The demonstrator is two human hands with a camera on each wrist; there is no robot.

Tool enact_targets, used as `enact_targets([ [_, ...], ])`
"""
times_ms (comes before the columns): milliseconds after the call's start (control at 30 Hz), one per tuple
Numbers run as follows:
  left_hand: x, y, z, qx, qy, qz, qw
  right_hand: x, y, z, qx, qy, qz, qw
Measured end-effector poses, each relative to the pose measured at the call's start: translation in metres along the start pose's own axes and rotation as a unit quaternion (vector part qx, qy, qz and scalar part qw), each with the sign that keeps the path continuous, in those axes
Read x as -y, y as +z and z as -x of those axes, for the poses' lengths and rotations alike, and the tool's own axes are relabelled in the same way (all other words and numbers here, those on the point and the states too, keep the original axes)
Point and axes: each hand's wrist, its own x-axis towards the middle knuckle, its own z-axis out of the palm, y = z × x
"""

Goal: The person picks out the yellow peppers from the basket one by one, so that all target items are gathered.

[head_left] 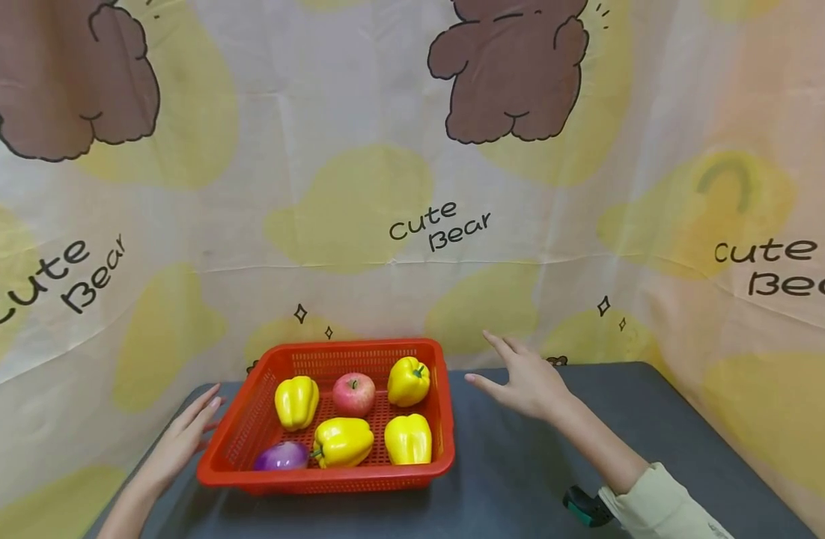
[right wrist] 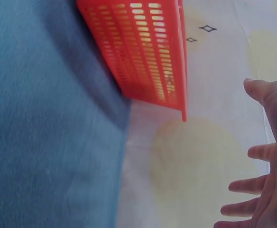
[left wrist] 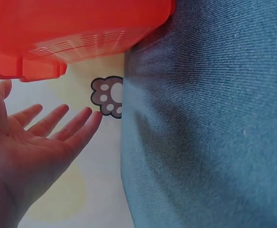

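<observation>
Here, on the grey table (head_left: 507, 464), a red basket (head_left: 332, 477) stands between the left hand (head_left: 180, 442) and the right hand (head_left: 532, 383), both loosely spread and grasping nothing, and contains four yellow peppers (head_left: 345, 442), a purple rounded item (head_left: 284, 457) and an apple (head_left: 354, 397).

Through my feeds I have a grey-blue tabletop (head_left: 507, 457), finely ribbed, its far right corner rounded. Directly on it I see a red basket (head_left: 345, 480), upright, near the far edge and closer to the left edge than the right.
</observation>
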Motion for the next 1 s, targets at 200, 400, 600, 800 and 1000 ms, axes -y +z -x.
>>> enact_targets([
  [200, 0.007, 0.002, 0.000, 0.001, 0.002, 0.043, 0.9991, 0.012, 0.007, -0.002, 0.006, -0.004, -0.025, 0.9997],
  [400, 0.010, 0.008, 0.002, 0.009, -0.009, 0.116, 0.9931, 0.022, 0.019, -0.004, 0.010, -0.012, -0.048, 0.9987],
  [600, 0.011, 0.011, -0.001, 0.021, -0.031, 0.169, 0.9849, 0.034, 0.028, -0.004, 0.013, -0.017, -0.069, 0.9974],
  [800, 0.015, 0.014, -0.003, 0.021, -0.052, 0.226, 0.9726, 0.045, 0.033, -0.003, 0.015, -0.029, -0.094, 0.9950],
  [1000, 0.019, 0.015, -0.003, 0.016, -0.064, 0.253, 0.9651, 0.053, 0.039, -0.003, 0.014, -0.031, -0.123, 0.9918],
])
